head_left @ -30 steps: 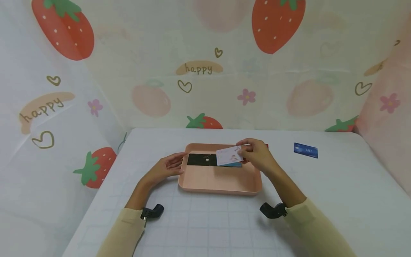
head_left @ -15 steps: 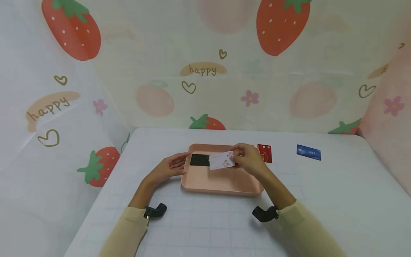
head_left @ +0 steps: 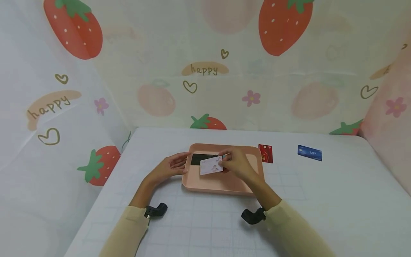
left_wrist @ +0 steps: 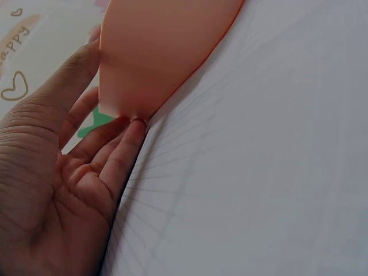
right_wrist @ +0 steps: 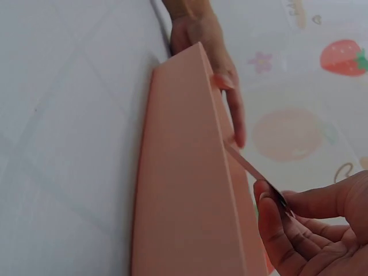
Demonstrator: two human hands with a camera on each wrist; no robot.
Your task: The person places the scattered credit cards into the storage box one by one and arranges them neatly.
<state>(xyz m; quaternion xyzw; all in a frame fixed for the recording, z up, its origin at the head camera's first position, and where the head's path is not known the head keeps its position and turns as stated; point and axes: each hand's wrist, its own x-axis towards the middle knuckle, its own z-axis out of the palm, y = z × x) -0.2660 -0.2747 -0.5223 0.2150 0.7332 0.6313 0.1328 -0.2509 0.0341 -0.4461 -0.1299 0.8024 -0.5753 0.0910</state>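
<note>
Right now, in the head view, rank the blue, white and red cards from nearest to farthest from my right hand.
1. White card: held in the right hand, at its left.
2. Red card: right, by the tray's edge.
3. Blue card: farther right.

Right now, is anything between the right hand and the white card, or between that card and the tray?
Nothing: the right hand pinches the white card directly. In the pink tray, the black card lies at the back left, partly hidden by the white one; nothing visible blocks the bare floor nearer the person.
</note>
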